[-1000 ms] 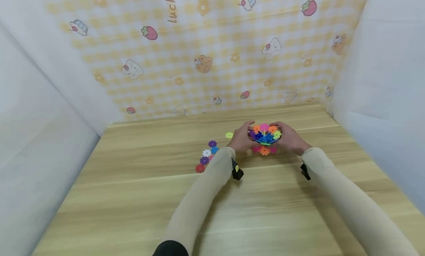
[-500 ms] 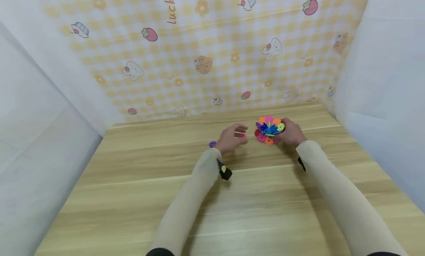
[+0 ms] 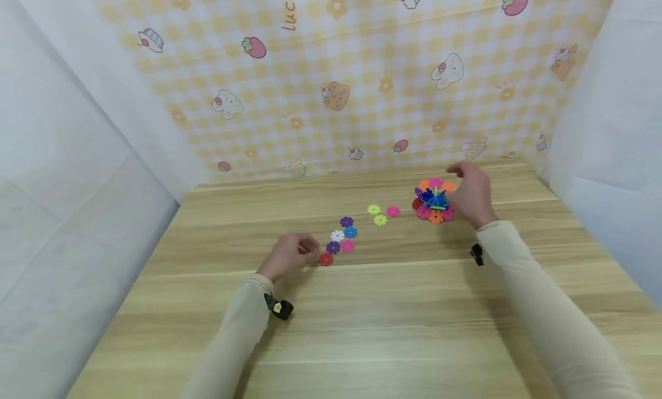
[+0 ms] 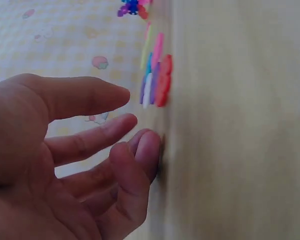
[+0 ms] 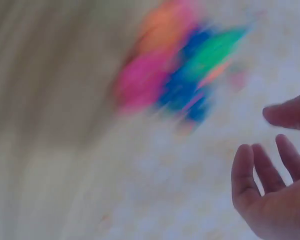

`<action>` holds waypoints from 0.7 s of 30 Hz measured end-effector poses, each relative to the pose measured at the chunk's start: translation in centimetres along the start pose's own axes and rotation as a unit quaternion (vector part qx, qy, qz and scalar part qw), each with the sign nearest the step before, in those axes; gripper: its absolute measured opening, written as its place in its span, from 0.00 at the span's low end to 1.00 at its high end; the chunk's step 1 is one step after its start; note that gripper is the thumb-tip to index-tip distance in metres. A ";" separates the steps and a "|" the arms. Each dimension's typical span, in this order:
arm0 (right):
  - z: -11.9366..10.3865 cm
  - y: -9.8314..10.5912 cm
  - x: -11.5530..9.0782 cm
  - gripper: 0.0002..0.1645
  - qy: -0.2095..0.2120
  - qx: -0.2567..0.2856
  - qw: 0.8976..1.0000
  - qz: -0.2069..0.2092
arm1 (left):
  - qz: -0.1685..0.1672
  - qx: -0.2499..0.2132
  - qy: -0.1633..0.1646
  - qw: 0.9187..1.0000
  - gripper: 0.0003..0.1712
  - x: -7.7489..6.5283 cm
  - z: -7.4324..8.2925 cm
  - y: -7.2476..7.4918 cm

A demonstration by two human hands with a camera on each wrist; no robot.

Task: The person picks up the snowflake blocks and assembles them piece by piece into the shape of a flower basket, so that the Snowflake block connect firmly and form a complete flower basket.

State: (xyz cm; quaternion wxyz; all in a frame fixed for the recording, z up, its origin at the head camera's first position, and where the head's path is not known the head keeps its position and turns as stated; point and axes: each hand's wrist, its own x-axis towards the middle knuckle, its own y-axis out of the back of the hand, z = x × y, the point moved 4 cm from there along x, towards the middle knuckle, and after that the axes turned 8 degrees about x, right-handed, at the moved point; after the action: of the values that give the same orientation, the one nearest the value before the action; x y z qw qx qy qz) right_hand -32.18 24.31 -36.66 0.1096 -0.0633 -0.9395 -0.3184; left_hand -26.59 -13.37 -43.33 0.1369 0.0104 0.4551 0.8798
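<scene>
On the table's right side stands a flower-like build of interlocking plastic discs (image 3: 435, 215), with blue discs in its middle and pink, orange and red ones around. Beside it my right hand (image 3: 472, 195) is off the build, fingers loosely bent and holding nothing; the right wrist view shows a gap between them. My left hand (image 3: 291, 255) hovers by a red disc (image 3: 326, 259), its relaxed fingers free of anything. White (image 3: 337, 236), purple (image 3: 346, 221), blue and pink discs lie beyond the red one. In the left wrist view the discs appear edge-on past my fingertips.
Two yellow-green discs (image 3: 380, 219) and a pink disc (image 3: 393, 211) lie between the loose group and the build. A checked cloth (image 3: 310, 60) hangs behind the wooden table (image 3: 362, 318), with white sheets at both sides.
Both hands were on the build a second ago. My left hand has let go and moved left toward the red disc; my right hand has released the build, which now stands on the table.
</scene>
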 end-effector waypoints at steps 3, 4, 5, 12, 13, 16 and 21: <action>-3.1 -3.0 -0.6 0.33 0.051 0.005 0.998 -0.036 | 0.002 0.040 -0.003 0.999 0.13 0.0 0.4 -0.6; -4.1 -4.5 -0.9 0.31 0.069 0.002 0.995 -0.066 | 0.005 0.056 -0.004 0.998 0.14 0.0 0.6 -0.7; -5.0 -6.1 -1.2 0.28 0.080 -0.010 0.991 -0.104 | 0.010 0.073 -0.006 0.997 0.16 0.0 0.9 -0.8; -7.5 -16.0 -3.8 0.16 0.137 -0.154 0.930 -0.306 | 0.031 0.116 -0.011 0.993 0.14 0.4 2.0 -1.1; -7.5 -16.7 -4.0 0.16 0.144 -0.172 0.925 -0.306 | 0.032 0.114 -0.015 0.993 0.13 0.4 2.0 -1.2; -7.6 -18.1 -4.4 0.10 0.166 -0.202 0.921 -0.288 | 0.029 0.092 -0.030 0.995 0.09 0.4 2.0 -1.3; -7.9 -18.8 -4.7 0.03 0.179 -0.195 0.920 -0.288 | 0.024 0.016 -0.035 0.999 0.04 0.1 1.4 -1.3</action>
State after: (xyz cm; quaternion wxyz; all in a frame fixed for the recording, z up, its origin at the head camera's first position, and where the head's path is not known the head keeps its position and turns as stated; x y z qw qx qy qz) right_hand -29.81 4.45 -42.69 0.1653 0.2482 -0.8008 -0.5195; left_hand -26.22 -11.49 -43.57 0.1312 0.0544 0.4638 0.8745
